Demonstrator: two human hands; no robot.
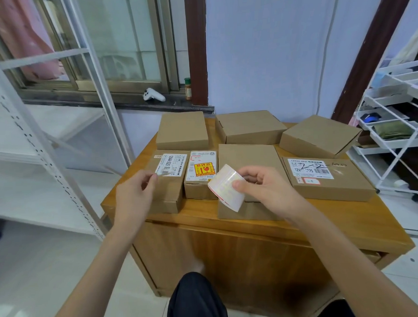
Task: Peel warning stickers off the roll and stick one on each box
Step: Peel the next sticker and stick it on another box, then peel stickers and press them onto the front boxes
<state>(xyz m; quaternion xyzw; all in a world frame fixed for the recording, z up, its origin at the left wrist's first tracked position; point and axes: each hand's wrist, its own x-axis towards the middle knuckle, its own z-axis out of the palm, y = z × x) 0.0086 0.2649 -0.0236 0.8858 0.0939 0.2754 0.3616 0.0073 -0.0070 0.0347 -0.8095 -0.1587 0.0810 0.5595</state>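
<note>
Several cardboard boxes stand on a wooden table [229, 219]. My right hand [263, 187] holds the sticker roll [225, 188], white with a red edge, above the plain middle front box [248, 159]. The small box [201, 172] left of it bears a yellow and red warning sticker [203, 169]. My left hand [136, 196] is pinched at the white label of the front left box [168, 181]. A pale blur lies at its fingertips, and I cannot tell whether it is a sticker. The front right box [327, 178] has a white label only.
Three plain boxes [182, 130] [249, 126] [318, 135] fill the back row. A white metal shelf frame [36, 140] stands to the left and a white wire rack [396, 132] to the right. Behind is a window sill with a white controller [153, 95] and a jar [188, 88].
</note>
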